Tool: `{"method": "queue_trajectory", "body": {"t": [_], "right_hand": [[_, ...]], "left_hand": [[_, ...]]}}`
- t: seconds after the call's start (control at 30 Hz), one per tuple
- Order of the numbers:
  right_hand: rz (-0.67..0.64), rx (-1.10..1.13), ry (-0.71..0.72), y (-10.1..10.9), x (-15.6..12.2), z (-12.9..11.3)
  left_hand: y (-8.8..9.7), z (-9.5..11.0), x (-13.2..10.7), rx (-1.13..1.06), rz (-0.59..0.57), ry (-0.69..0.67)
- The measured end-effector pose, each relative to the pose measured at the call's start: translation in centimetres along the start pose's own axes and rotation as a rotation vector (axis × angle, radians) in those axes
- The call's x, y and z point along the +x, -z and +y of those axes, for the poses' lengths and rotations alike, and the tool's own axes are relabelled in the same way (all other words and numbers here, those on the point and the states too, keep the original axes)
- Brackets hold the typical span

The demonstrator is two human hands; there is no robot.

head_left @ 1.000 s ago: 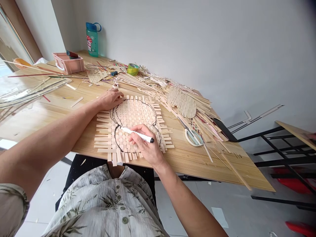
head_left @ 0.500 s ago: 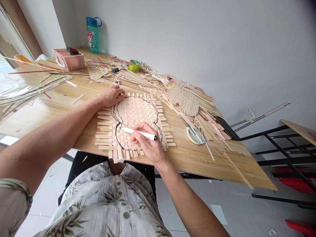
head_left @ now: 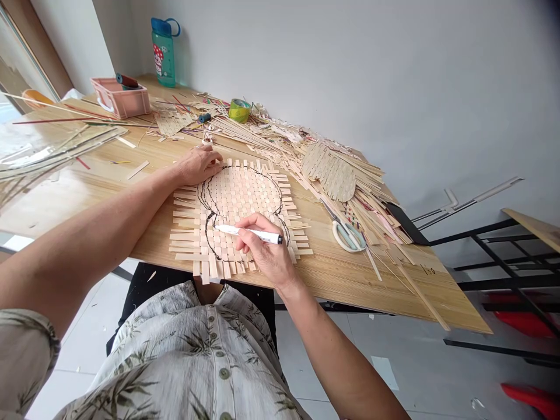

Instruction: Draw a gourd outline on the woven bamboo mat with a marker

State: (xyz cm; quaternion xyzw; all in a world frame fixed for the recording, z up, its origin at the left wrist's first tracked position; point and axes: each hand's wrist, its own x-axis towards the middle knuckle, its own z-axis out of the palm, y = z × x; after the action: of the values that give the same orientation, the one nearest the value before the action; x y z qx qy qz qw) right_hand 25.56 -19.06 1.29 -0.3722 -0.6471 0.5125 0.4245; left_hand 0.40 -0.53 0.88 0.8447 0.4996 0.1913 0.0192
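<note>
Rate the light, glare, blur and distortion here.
Head view: soft daylight from the left, with glare whitening the table's left end; shadows weak; the wide lens tilts the table and stretches the left arm; the mat, the marker and the right hand are sharp, no motion blur.

The right hand [head_left: 266,254] grips a white marker [head_left: 250,233], tip on the woven mat [head_left: 238,216] with its black outline. The left hand [head_left: 199,164] presses the mat's far corner against the worktop [head_left: 341,280].
</note>
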Motion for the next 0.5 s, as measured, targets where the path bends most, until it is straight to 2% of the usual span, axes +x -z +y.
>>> {"method": "queue_trajectory", "body": {"t": [0.5], "right_hand": [[-0.011,0.026,-0.019,0.04,-0.01,-0.16]], "left_hand": [[0.05,0.05,0.06,0.014,-0.002,-0.007]]}}
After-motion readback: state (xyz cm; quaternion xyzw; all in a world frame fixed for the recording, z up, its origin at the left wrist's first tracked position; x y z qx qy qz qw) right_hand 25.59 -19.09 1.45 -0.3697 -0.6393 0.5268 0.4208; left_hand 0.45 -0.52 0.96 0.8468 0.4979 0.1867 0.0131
